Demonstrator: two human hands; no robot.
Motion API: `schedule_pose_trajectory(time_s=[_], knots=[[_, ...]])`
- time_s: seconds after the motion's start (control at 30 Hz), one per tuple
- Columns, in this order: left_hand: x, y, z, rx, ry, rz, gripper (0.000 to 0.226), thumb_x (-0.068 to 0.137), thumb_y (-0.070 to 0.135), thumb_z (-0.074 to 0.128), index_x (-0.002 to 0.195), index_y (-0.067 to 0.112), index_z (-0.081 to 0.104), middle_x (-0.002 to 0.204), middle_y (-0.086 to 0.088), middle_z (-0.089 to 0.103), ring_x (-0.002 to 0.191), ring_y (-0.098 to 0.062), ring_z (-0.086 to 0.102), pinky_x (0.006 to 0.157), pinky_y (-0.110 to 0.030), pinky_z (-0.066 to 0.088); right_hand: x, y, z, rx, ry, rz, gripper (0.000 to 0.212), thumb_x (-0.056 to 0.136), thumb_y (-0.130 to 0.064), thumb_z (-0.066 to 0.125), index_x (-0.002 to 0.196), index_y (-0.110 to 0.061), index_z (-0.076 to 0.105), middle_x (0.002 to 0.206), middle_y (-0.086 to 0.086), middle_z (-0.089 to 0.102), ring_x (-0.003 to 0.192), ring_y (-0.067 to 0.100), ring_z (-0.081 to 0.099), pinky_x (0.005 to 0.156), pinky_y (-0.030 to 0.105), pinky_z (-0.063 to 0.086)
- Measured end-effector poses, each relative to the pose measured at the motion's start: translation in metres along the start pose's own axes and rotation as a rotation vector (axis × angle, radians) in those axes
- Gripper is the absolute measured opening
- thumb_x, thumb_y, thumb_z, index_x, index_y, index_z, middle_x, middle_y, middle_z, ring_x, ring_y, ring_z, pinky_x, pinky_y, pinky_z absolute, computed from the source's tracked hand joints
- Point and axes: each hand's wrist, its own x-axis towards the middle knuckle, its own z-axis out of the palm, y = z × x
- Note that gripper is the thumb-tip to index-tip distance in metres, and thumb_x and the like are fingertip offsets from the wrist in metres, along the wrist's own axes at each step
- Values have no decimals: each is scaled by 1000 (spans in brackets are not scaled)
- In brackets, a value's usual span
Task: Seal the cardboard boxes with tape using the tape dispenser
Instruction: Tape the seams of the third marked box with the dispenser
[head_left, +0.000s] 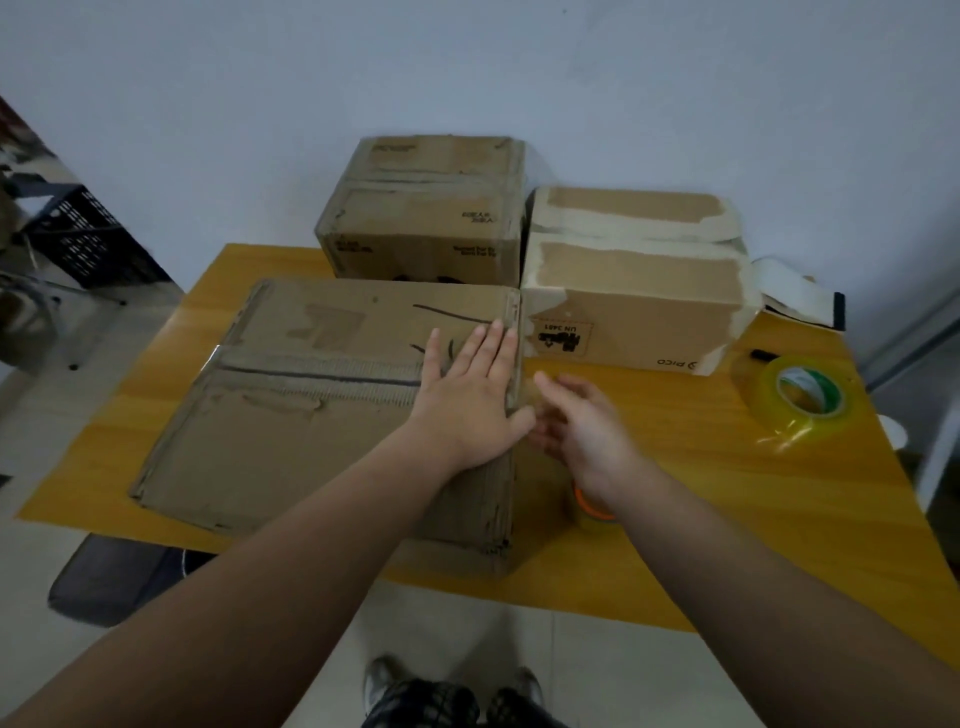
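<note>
As the left hand (470, 397) lies flat on the nearest box (311, 415), right hand (584, 434) fingers hover spread

Pale wall (208, 104) – yellow table (727, 519) – tiled floor (31, 571)

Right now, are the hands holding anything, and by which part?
Nothing is held. The left hand lies flat on the big box near its right edge; the right hand, blurred, reaches open-fingered beside it.

Flat box (311, 415) fronts brown box (426, 228), white-taped box (634, 291); tape roll (802, 402) rightward.
</note>
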Motion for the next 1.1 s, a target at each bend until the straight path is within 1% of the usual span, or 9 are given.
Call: schedule_pose_trajectory(time_s=[0.07, 0.17, 0.27, 0.37, 0.53, 0.67, 0.8, 0.93, 1.1], knots=[[0, -3, -2, -25, -35, 13, 85, 85, 69, 14, 149, 19, -10, 157, 1, -13, 143, -12, -12, 108, -51, -22, -3, -6, 3, -112, 135, -213, 53, 82, -11, 71, 126, -21, 44, 71, 1, 63, 54, 5, 60, 51, 19, 48], [-3, -19, -7, -41, -118, 64, 101, 70, 86, 1, 148, 23, -15, 156, 5, -18, 142, -8, -15, 107, -50, -23, -4, -7, -1, -260, 231, -374, 53, 82, -12, 72, 122, -28, 41, 72, -1, 58, 57, 3, 56, 51, 16, 44], [-14, -36, -8, -12, -117, 80, 107, 63, 89, -8, 147, 23, -15, 156, 5, -17, 141, -7, -15, 105, -48, -25, -8, 0, -1, -287, 227, -333, 54, 82, -19, 73, 122, -31, 38, 81, 1, 60, 66, 7, 60, 57, 19, 46], [-25, -38, -6, 10, -78, 60, 106, 66, 87, -9, 148, 20, -12, 157, 2, -12, 143, -10, -11, 107, -46, -23, -5, 18, 11, -275, 227, -238, 56, 83, -23, 72, 127, -28, 38, 102, 6, 60, 88, 16, 61, 77, 34, 54], [-35, -30, -12, 53, 52, -64, 111, 65, 86, -5, 150, 14, -1, 158, -6, -3, 145, -19, -5, 112, -43, -11, -8, 24, 19, -462, 339, -191, 71, 88, -31, 64, 146, -20, 25, 145, 8, 38, 129, 27, 41, 105, 44, 39], [-48, -32, -10, -106, 96, 33, 81, 86, 67, 4, 150, 18, 4, 158, -4, 0, 145, -17, -2, 115, -36, -5, -20, -5, 48, -462, 196, -425, 57, 99, -37, 41, 150, -24, 19, 147, -10, 31, 130, 4, 35, 103, 18, 25], [-60, -44, -1, -200, 47, 82, 57, 100, 46, 16, 150, 23, 4, 158, 3, 0, 144, -9, -4, 114, -29, -7, -20, -1, 86, -709, 182, -358, 68, 101, -41, 28, 150, -13, -9, 160, 6, 1, 145, 21, 8, 113, 33, 12], [-61, -81, -1, -168, -57, 72, 59, 98, 50, 14, 150, 24, 2, 158, 5, -1, 144, -9, -3, 115, -31, -3, -19, 6, 92, -1013, 325, -299, 68, 102, -38, 30, 150, -15, -11, 159, 8, 0, 142, 27, 20, 110, 38, 25], [-87, -174, -1, -146, -102, -118, 64, 97, 53, 11, 150, 20, -1, 158, 1, -5, 143, -10, -4, 113, -29, -3, -24, 4, 99, -1189, 404, -224, 65, 102, -38, 25, 150, -16, -13, 159, 10, 1, 136, 32, 33, 98, 42, 40]])
